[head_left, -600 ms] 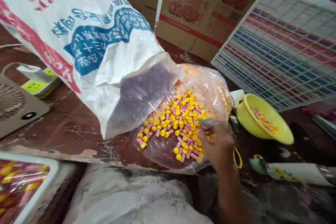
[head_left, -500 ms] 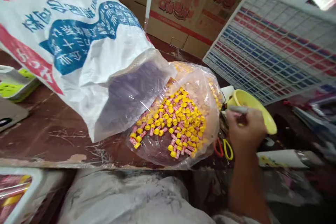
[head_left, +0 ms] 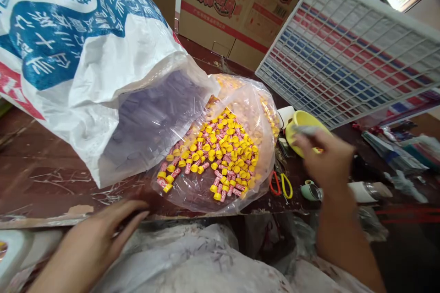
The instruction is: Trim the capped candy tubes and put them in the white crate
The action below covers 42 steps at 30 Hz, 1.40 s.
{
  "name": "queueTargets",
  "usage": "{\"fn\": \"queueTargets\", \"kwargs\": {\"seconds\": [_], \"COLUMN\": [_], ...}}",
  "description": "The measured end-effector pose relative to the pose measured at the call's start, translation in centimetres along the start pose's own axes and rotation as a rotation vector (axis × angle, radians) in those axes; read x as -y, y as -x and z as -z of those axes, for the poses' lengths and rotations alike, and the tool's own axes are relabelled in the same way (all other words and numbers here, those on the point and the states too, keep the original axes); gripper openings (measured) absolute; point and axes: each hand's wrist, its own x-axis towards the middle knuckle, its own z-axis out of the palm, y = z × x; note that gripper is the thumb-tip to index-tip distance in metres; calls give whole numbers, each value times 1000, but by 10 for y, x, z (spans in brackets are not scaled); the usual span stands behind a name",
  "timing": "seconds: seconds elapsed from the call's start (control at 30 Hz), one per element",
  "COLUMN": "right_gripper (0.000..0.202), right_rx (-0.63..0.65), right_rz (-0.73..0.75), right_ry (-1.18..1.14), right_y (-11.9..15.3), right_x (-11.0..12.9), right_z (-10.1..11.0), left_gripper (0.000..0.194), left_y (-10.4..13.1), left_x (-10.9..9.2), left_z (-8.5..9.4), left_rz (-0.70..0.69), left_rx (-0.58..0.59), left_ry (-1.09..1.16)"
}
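Note:
My left hand [head_left: 103, 233], slightly blurred, is at the table's front edge with fingers apart and nothing in them. My right hand [head_left: 325, 155] is closed round a blurred grey object [head_left: 305, 131] over the yellow bowl [head_left: 311, 121]. Between my hands, a clear plastic bag [head_left: 202, 197] lies on the table with many small pink pieces with yellow caps [head_left: 233, 146] in it. To its left a large white sack [head_left: 110, 68] with blue and red print lies with its mouth open towards the clear bag.
Scissors with red and yellow handles [head_left: 286, 186] lie right of the clear bag, near a small green jar [head_left: 311, 191]. A white wire rack [head_left: 343, 55] leans behind on the right. Cardboard boxes [head_left: 220, 13] stand at the back. A white tub [head_left: 17, 242] is at lower left.
My left hand has come into view at lower left. My right hand is still by the yellow bowl with the grey object. The whole view has shifted a little.

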Motion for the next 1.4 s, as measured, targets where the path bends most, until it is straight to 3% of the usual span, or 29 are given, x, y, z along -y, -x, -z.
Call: {"fn": "queueTargets", "kwargs": {"seconds": [0.07,0.13,0.2,0.27,0.33,0.53,0.7,0.8,0.9,1.0,1.1,1.23,1.4], "right_gripper": [7,5,11,42,60,30,30,26,33,38,34,26,23], "right_rx": [235,594,793,864,876,779,626,491,474,502,541,598,655], "right_rz": [225,325,280,143,38,1,55,76,126,185,238,280,270], "right_ry": [-179,-224,-165,-56,19,-49,-175,-112,-24,-24,-55,-81,-84], "right_y": [33,62,85,99,105,95,67,40,16,4,8,23,38], "right_x": [59,96,113,117,118,131,129,122,122,128,133,132,129], "right_z": [-25,-46,-61,-72,-82,-121,-128,-140,-167,-187,-187,-169,-151], "left_gripper": [27,27,26,25,27,34,34,35,45,51,60,62,53], "left_y": [-23,-41,-52,-58,-63,-78,-70,-60,-57,-60,-60,-55,-64], "left_x": [-21,-39,-50,-54,-54,-59,-53,-43,-38,-37,-39,-46,-52], "left_z": [-14,-24,-28,-30,-32,-38,-42,-54,-71,-84,-90,-91,-69], "left_rz": [-94,-133,-128,-104,-84,-103,-69,-117,-143,-237,-350,-430,-498], "left_rx": [117,190,204,156,68,-91,-44,-64,-140,-138,-99,-61,-109], "left_ry": [2,-99,-255,-386,-451,-495,-582,-584,-578,-531,-442,-323,-298]}}
